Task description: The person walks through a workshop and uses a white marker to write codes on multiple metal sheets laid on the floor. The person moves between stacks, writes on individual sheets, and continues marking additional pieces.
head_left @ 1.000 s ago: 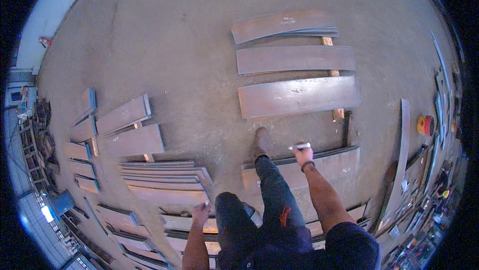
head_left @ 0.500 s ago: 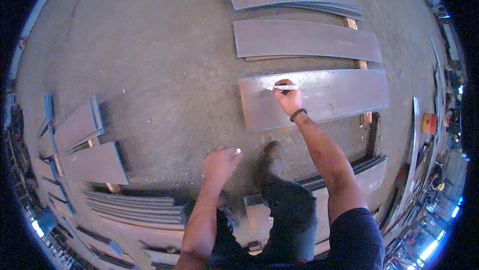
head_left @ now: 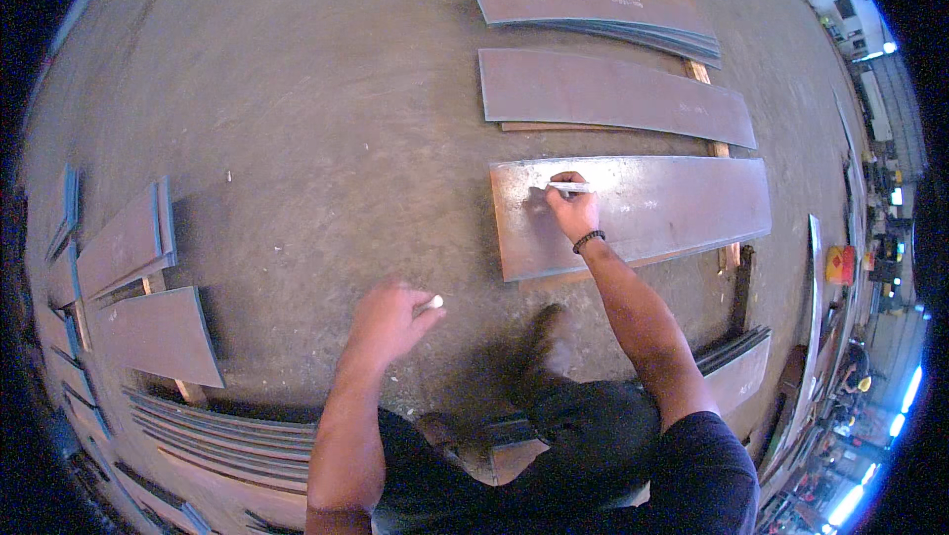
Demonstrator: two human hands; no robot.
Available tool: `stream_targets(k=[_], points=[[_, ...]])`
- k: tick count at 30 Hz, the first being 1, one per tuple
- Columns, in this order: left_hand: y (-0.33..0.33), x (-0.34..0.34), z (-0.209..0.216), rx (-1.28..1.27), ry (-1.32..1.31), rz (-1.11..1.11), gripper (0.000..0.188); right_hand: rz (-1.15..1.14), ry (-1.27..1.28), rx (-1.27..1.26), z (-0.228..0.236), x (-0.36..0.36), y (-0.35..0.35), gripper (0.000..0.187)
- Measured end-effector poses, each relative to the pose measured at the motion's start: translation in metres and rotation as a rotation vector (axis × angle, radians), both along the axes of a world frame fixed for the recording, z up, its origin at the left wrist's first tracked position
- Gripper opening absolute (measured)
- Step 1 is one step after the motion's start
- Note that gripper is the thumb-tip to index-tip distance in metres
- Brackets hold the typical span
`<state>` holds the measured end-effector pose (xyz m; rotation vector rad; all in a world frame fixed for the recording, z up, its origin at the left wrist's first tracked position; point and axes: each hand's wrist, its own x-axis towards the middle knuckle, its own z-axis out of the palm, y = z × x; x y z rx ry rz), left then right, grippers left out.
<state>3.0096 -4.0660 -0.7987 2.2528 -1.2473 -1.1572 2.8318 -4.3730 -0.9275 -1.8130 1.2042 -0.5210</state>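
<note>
My right hand (head_left: pixel 577 215) grips a white marker pen (head_left: pixel 566 187) between thumb and fingers, over the left part of a long, flat steel plate (head_left: pixel 682 204). Whether the pen's tip touches the metal I cannot tell. A dark bead bracelet (head_left: pixel 589 240) circles that wrist. Lower and to the left, over the concrete floor, my left hand (head_left: pixel 388 321) is closed, slightly blurred, with a small white cap (head_left: pixel 436 302) pinched at its thumb and fingertips.
Beyond the plate lie another steel plate (head_left: pixel 613 95) and a stack of plates (head_left: pixel 593 1), on a wooden batten (head_left: pixel 699 72). More plates (head_left: pixel 163 337) and a layered stack (head_left: pixel 217 436) lie at left. At right stand a long metal bar (head_left: pixel 813 288) and a red-yellow container (head_left: pixel 840 264).
My view has shifted, and the left-hand plates now sit further left. My left hand has moved left with the cap. My right hand still holds the marker over the same plate.
</note>
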Motion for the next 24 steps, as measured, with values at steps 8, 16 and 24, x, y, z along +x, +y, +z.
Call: stream_targets(k=[8,16,24], points=[[0.020,0.000,0.002,-0.036,0.121,0.115,0.034,0.062,0.010,-0.126,-0.012,-0.002,-0.001,0.021],[0.015,-0.001,0.006,-0.051,0.144,0.112,0.034,0.157,0.202,-0.045,0.005,-0.008,0.002,0.021],[0.009,0.000,0.001,-0.064,0.162,0.092,0.033,0.072,0.005,-0.112,0.005,-0.009,0.002,0.018]])
